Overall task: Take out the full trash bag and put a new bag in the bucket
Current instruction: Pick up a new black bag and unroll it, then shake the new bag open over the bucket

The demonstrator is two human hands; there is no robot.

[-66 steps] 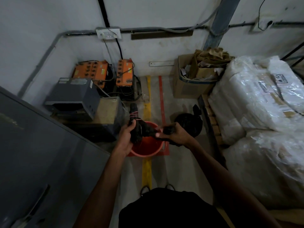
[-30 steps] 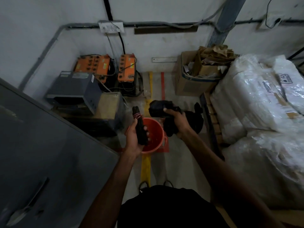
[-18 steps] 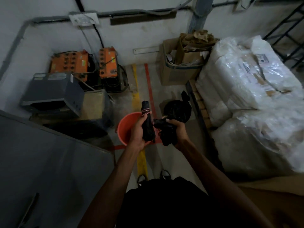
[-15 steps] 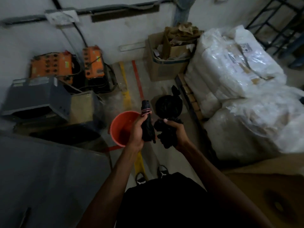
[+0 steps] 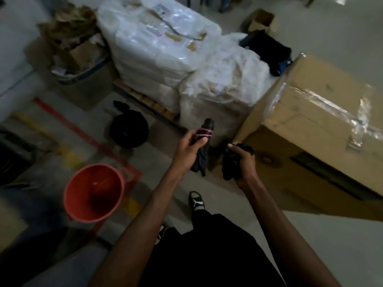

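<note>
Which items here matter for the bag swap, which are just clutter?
Job: orange bucket; tied full black bag; roll of bags in left hand; loose new bag in right hand.

Clutter: big cardboard box; wrapped white bundles; box of scrap paper.

Both yr arms reach fwd, bare to the elbows; yr left hand [image 5: 189, 147] is fisted round a roll of black bags [image 5: 202, 149], thumb on top; yr right hand [image 5: 240, 162] grips a crumpled black bag [image 5: 231, 165], wrist bent inward.
</note>
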